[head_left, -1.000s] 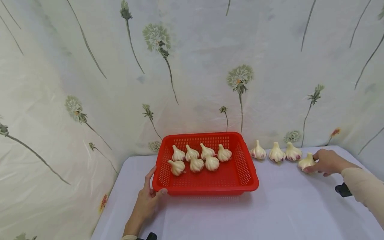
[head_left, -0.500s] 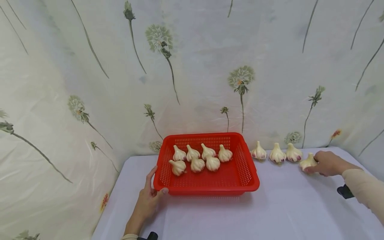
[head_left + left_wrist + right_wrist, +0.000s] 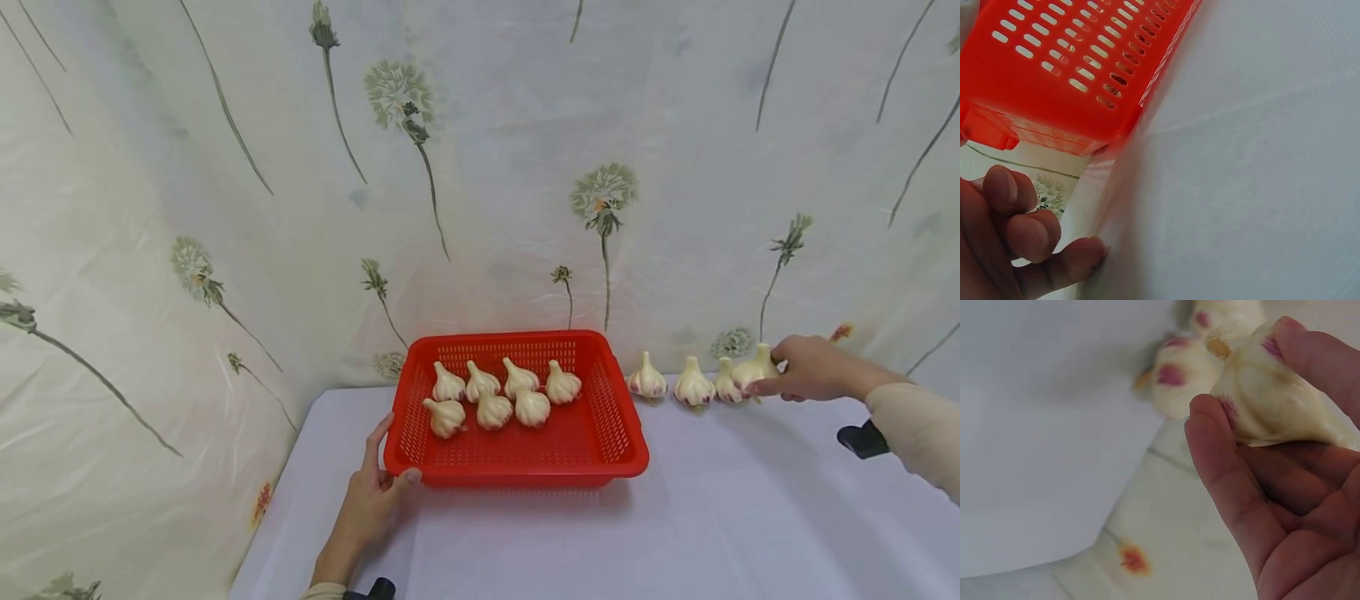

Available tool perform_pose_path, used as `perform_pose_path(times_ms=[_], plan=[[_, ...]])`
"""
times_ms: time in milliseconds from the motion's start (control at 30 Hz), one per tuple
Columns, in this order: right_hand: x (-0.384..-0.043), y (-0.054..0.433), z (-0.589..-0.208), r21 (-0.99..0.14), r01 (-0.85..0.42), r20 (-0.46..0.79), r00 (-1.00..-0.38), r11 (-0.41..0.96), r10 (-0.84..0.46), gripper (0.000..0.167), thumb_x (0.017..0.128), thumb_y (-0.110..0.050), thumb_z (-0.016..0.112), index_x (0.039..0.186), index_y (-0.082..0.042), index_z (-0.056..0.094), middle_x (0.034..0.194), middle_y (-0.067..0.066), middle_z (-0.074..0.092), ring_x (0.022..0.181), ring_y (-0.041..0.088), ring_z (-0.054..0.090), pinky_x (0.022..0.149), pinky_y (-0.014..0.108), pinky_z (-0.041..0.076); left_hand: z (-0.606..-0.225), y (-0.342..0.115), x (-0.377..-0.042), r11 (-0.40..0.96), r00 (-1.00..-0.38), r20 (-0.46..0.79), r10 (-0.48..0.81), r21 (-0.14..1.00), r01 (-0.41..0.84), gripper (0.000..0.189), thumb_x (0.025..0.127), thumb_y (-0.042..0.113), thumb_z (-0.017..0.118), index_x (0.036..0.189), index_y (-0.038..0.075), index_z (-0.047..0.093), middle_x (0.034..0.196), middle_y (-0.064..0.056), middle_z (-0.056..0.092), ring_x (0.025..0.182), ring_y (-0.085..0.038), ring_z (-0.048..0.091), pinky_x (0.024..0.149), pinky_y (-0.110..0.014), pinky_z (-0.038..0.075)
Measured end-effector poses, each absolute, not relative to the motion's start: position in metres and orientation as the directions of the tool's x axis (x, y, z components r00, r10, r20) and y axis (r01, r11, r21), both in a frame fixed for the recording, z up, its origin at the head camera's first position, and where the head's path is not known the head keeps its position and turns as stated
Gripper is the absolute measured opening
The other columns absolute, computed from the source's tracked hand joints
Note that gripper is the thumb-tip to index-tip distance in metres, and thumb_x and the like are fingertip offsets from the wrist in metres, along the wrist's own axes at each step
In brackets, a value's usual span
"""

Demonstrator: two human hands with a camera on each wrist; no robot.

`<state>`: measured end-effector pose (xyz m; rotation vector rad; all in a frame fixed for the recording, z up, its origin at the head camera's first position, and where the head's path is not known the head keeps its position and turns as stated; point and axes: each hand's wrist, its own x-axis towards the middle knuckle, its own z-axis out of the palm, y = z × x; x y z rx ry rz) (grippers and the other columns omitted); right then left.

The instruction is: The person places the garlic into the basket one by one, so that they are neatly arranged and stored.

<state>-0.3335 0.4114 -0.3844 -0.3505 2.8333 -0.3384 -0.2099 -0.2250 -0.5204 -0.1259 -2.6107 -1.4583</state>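
My right hand [image 3: 817, 369] pinches a garlic bulb [image 3: 756, 367] between thumb and fingertips, raised at the right end of a row of bulbs. In the right wrist view this bulb [image 3: 1272, 394] is cream with purple streaks, root end facing away from the palm. It overlaps the nearest row bulb [image 3: 726, 383]. My left hand [image 3: 367, 504] holds the near left corner of a red plastic basket [image 3: 517, 477], index finger along the left rim and thumb at the front. The left wrist view shows the other fingers [image 3: 1032, 234] bent below the basket wall [image 3: 1054, 81].
Several garlic bulbs [image 3: 492, 412] lie in two rows inside the basket. Two more bulbs, one beside the basket [image 3: 647, 379] and one further right [image 3: 693, 385], stand near the back edge of the white table [image 3: 675, 533]. A dandelion-print sheet [image 3: 487, 208] hangs behind.
My right hand has lifted the garlic bulb off the table and moved it up and slightly left, toward the neighbouring bulb. The left hand and basket stay in place.
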Motion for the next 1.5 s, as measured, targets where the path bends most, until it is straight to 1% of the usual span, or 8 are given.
perform_pose_path(times_ms=[333, 500, 867, 967, 1100, 1200, 1367, 1500], plan=[[-0.331, 0.335, -0.339, -0.256, -0.345, -0.146, -0.910, 0.903, -0.389, 0.052, 0.091, -0.040, 0.083, 0.105, 0.008, 0.069, 0.081, 0.002, 0.067, 0.069, 0.016, 0.059, 0.061, 0.033, 0.050, -0.524, -0.225, -0.211, 0.516, -0.986, 0.164, -0.002, 0.845, 0.140, 0.087, 0.095, 0.036, 0.076, 0.164, 0.045, 0.025, 0.058, 0.005, 0.051, 0.051, -0.005, 0.041, 0.049, -0.023, 0.038], [-0.329, 0.297, -0.321, -0.275, -0.392, -0.152, -0.884, 0.878, -0.443, 0.061, 0.089, -0.038, 0.086, 0.118, 0.013, 0.069, 0.092, 0.007, 0.075, 0.073, 0.016, 0.066, 0.066, 0.034, 0.059, -0.522, -0.225, -0.210, 0.529, -0.986, 0.165, -0.003, 0.837, 0.138, 0.087, 0.094, 0.037, 0.076, 0.164, 0.045, 0.025, 0.058, 0.005, 0.051, 0.051, -0.005, 0.041, 0.048, -0.024, 0.037], [-0.332, 0.231, -0.322, -0.330, -0.452, -0.195, -0.827, 0.829, -0.528, 0.049, 0.089, -0.026, 0.086, 0.120, 0.008, 0.070, 0.105, 0.011, 0.076, 0.087, 0.021, 0.072, 0.076, 0.039, 0.063, -0.523, -0.227, -0.211, 0.526, -0.987, 0.162, 0.000, 0.839, 0.138, 0.088, 0.094, 0.036, 0.077, 0.164, 0.046, 0.025, 0.060, 0.004, 0.053, 0.052, -0.005, 0.042, 0.049, -0.024, 0.039], [-0.334, 0.216, -0.328, -0.329, -0.474, -0.207, -0.808, 0.817, -0.552, 0.042, 0.089, -0.026, 0.087, 0.114, 0.004, 0.071, 0.100, 0.007, 0.075, 0.086, 0.019, 0.069, 0.075, 0.037, 0.061, -0.523, -0.227, -0.211, 0.523, -0.985, 0.173, 0.004, 0.839, 0.150, 0.088, 0.094, 0.035, 0.077, 0.164, 0.046, 0.025, 0.058, 0.005, 0.052, 0.051, -0.004, 0.042, 0.048, -0.024, 0.038], [-0.339, 0.197, -0.336, -0.308, -0.510, -0.232, -0.778, 0.803, -0.584, 0.031, 0.088, -0.027, 0.088, 0.099, -0.006, 0.069, 0.082, 0.001, 0.063, 0.075, 0.014, 0.057, 0.065, 0.030, 0.048, -0.523, -0.228, -0.211, 0.524, -0.984, 0.177, 0.008, 0.837, 0.155, 0.088, 0.094, 0.035, 0.077, 0.164, 0.045, 0.025, 0.057, 0.007, 0.051, 0.050, -0.004, 0.041, 0.048, -0.023, 0.037], [-0.343, 0.186, -0.340, -0.297, -0.515, -0.259, -0.767, 0.804, -0.587, 0.029, 0.088, -0.027, 0.088, 0.098, -0.008, 0.069, 0.077, 0.001, 0.056, 0.071, 0.013, 0.051, 0.062, 0.027, 0.042, -0.523, -0.228, -0.212, 0.525, -0.984, 0.176, 0.008, 0.837, 0.154, 0.088, 0.094, 0.036, 0.077, 0.164, 0.045, 0.025, 0.057, 0.008, 0.051, 0.050, -0.003, 0.041, 0.048, -0.023, 0.037], [-0.348, 0.172, -0.344, -0.268, -0.520, -0.284, -0.762, 0.811, -0.582, 0.025, 0.088, -0.023, 0.088, 0.099, -0.008, 0.071, 0.075, 0.000, 0.055, 0.067, 0.013, 0.051, 0.061, 0.026, 0.042, -0.521, -0.229, -0.211, 0.525, -0.981, 0.191, 0.010, 0.834, 0.168, 0.088, 0.093, 0.037, 0.078, 0.164, 0.044, 0.026, 0.055, 0.009, 0.049, 0.050, -0.003, 0.039, 0.048, -0.022, 0.034], [-0.349, 0.167, -0.348, -0.265, -0.499, -0.303, -0.769, 0.825, -0.562, 0.030, 0.086, -0.023, 0.089, 0.106, -0.007, 0.074, 0.085, 0.001, 0.065, 0.075, 0.015, 0.057, 0.065, 0.027, 0.049, -0.522, -0.229, -0.211, 0.530, -0.981, 0.195, 0.008, 0.831, 0.170, 0.088, 0.093, 0.037, 0.078, 0.164, 0.044, 0.027, 0.054, 0.010, 0.047, 0.049, -0.002, 0.038, 0.048, -0.022, 0.034]])
